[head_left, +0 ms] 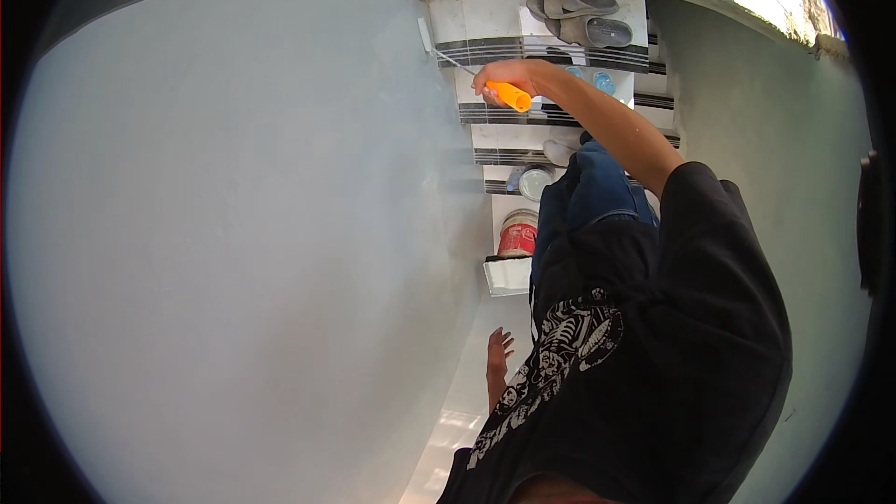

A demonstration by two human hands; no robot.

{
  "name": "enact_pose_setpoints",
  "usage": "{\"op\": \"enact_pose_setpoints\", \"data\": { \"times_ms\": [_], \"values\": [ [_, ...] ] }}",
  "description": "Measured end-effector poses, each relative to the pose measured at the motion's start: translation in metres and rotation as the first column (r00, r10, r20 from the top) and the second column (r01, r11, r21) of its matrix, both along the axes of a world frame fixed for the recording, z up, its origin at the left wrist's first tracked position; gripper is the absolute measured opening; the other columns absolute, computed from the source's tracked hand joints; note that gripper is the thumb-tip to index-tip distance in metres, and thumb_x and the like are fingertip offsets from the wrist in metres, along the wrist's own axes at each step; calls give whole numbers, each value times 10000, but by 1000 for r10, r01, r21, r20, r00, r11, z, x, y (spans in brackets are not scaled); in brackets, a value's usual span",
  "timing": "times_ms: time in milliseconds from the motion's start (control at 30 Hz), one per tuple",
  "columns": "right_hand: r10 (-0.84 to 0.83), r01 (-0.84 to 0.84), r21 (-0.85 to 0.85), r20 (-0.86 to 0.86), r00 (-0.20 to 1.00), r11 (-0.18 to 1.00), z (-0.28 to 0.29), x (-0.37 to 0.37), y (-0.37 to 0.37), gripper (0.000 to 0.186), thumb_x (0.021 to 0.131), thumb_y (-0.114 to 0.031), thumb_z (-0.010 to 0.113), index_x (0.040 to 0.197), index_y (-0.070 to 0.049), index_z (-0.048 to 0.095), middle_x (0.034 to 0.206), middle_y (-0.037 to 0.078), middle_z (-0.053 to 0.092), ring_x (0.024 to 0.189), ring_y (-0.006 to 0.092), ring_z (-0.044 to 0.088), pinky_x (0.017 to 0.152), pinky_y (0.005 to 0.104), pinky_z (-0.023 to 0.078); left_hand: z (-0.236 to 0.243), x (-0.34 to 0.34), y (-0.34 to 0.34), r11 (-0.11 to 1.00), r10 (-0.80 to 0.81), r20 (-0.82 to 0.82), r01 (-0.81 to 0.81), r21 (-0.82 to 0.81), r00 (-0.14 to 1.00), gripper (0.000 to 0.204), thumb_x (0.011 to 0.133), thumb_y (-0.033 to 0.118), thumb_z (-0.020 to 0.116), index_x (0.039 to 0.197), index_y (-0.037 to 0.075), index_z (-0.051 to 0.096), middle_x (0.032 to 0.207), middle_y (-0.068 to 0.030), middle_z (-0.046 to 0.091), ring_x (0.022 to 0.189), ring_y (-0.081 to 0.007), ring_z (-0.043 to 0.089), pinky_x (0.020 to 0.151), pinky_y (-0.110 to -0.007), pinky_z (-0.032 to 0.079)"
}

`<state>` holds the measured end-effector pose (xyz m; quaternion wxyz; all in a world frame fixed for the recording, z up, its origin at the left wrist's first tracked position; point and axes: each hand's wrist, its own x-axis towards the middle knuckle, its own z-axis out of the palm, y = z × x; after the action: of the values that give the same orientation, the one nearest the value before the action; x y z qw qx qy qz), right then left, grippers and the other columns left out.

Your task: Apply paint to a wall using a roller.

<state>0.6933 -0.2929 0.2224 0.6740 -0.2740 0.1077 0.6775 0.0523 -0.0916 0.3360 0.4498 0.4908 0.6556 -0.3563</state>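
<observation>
Here: one roller, orange-handled, head at the wall, right hand closed round it; left hand half-spread, holding nothing; red bucket, sandals, on striped stairs.

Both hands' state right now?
Left hand: open, nothing visible in it.
Right hand: closed, holding a slim white paint roller by its orange handle.
</observation>
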Motion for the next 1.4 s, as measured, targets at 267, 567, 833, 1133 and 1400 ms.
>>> {"op": "enact_pose_setpoints", "data": {
  "times_ms": [267,567,833,1133,1400],
  "values": [
    [11,-10,15,-96,995,1000,69,-60,-56,110,870,-98,528,867,-121,421,598,-53,445,437,24,416,405,154,376,-22,-30,-13,997,60,19,-59,-39,998,577,946,507,426,1399,153,376,1337,-96,518,1161,-235,532,914,-472,401],
    [27,-28,-7,-116,993,1000,-13,24,-1,111,888,-97,524,819,-105,438,593,-25,477,447,27,441,417,150,400,-3,18,11,1000,-6,113,5,6,994,590,941,496,430,1409,141,370,1350,-108,507,1171,-237,524,911,-449,414],
    [115,-117,-33,-65,991,993,77,-56,-56,153,871,-73,517,956,-119,398,597,-41,439,458,27,440,416,143,396,-20,-22,-2,999,26,30,-25,-39,999,585,928,522,453,1396,177,383,1334,-90,520,1140,-224,542,894,-449,415],
    [-5,4,-20,-72,997,1000,-31,20,0,158,886,-109,538,780,-115,421,581,-35,462,453,20,452,417,134,403,-1,28,9,999,-48,27,49,-10,998,605,940,510,432,1410,134,371,1354,-115,502,1166,-238,526,918,-444,405],
    [34,-22,81,-150,988,997,-8,-13,-35,113,887,-91,521,811,-104,439,591,-41,438,449,18,425,408,139,411,-3,-20,-1,998,58,-1,-58,28,998,593,943,498,448,1413,145,365,1364,-110,495,1179,-244,525,924,-453,407]
  ]
}}
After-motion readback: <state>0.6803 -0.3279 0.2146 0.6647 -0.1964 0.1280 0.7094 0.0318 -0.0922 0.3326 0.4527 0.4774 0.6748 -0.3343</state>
